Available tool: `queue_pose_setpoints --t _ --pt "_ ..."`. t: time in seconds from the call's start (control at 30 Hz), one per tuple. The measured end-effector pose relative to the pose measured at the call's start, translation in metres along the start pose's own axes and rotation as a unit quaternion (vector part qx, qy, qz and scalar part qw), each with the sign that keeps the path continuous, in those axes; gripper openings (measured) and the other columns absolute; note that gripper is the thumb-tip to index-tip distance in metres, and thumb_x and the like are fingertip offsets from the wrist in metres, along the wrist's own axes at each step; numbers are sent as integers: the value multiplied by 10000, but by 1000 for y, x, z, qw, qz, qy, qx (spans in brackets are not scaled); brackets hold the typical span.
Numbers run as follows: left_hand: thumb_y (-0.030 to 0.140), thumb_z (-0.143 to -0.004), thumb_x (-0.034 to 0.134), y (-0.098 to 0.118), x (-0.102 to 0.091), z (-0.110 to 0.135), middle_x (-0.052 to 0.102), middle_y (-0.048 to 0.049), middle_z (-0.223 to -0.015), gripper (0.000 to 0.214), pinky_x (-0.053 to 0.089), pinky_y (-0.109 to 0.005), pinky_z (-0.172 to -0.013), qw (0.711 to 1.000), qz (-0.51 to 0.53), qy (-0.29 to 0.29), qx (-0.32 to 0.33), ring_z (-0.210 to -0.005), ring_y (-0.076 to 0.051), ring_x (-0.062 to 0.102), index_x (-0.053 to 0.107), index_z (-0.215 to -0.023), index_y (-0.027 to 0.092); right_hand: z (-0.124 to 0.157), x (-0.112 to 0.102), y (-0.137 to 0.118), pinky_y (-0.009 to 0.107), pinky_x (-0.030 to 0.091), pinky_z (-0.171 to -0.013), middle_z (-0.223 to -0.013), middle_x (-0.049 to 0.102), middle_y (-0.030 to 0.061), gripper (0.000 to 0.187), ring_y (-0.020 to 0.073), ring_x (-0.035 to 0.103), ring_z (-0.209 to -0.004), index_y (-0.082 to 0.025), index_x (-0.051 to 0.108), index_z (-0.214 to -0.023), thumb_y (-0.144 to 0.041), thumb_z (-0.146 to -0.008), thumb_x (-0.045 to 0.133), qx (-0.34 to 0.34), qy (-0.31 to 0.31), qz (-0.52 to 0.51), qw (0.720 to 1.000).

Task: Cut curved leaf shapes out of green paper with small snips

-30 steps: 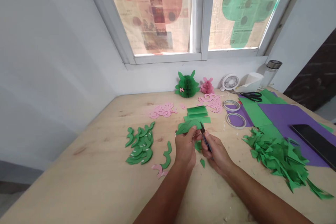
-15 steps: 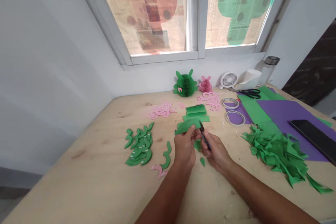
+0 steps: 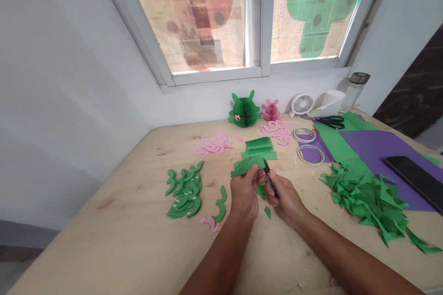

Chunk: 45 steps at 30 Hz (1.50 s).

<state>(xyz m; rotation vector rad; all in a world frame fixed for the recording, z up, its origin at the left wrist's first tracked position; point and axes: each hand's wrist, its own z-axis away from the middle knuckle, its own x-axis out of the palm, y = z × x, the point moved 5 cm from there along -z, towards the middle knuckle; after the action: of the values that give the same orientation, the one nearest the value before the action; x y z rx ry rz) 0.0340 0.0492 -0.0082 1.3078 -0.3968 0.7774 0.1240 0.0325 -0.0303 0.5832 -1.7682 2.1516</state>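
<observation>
The curved paper piece is bright green, the paper scraps behind it are pink, and the big mushroom shape on the window is green with dark spots.

This looks like a small home craft room, though the wide, bent view makes that uncertain. A plywood table stands under a newspaper-covered window, holding cut paper scraps, scissors, tape rolls and a small fan.

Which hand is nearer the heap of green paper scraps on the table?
Right. The right hand sits left of the heap of green paper scraps, not touching it; the left hand lies further left, beyond the right hand.
</observation>
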Motion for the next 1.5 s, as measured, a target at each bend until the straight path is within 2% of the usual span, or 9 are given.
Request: queue_pose_setpoints --t 1.5 --pt "157 -539 745 1 2 2 641 -40 -598 127 455 -238 -565 1000 9 -4 -16 -582 -132 601 653 -604 99 0 1 -1 204 119 -357 -427 332 -89 408 38 203 -354 -141 567 -702 -547 -732 590 2 15 -2 1000"
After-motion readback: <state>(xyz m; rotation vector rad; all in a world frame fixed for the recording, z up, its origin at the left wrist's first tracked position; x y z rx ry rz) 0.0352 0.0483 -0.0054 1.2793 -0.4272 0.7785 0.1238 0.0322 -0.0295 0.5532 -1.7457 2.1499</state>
